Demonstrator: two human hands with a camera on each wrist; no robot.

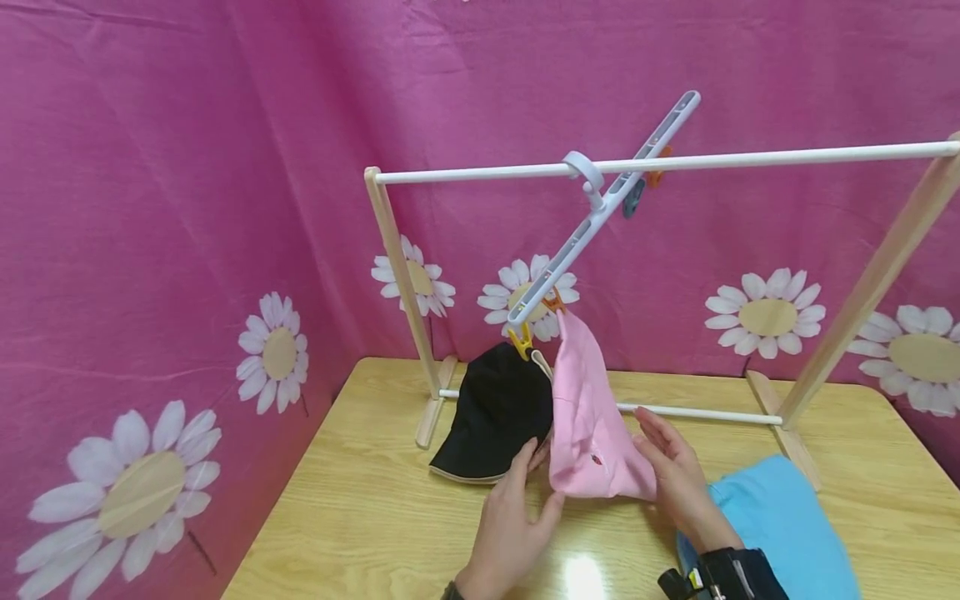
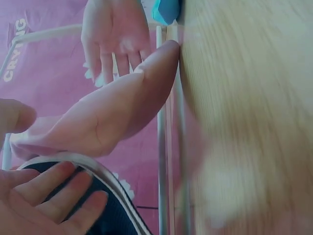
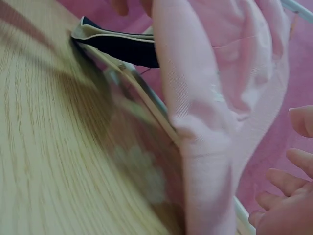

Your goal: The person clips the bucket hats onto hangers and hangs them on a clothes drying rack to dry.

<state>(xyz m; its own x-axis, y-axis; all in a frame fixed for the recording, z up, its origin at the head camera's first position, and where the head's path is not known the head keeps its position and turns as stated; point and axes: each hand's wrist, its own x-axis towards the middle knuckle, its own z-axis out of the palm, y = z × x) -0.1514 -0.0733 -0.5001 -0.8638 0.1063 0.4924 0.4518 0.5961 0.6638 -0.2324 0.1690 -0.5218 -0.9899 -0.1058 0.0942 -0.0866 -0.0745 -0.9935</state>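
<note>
A pink hat [image 1: 592,417] hangs from an orange clip [image 1: 553,302] on a grey-white hanger bar [image 1: 600,217]. Left of it, a black bucket hat [image 1: 501,408] with a pale rim hangs from a yellow clip [image 1: 521,340]. My left hand [image 1: 513,521] is at the lower edges of both hats, fingers spread; in the left wrist view its fingers [image 2: 78,196] lie over the black hat's rim. My right hand [image 1: 675,467] is beside the pink hat's right lower edge, fingers extended. The right wrist view shows this hand [image 3: 288,196] apart from the pink cloth.
The hanger hooks over the white top rail [image 1: 787,157] of a wooden-legged rack on the table [image 1: 360,500]. A grey clip [image 1: 633,200] and another orange clip [image 1: 658,169] sit toward the hanger's far end. A blue cloth item [image 1: 787,525] lies at right, by my right wrist.
</note>
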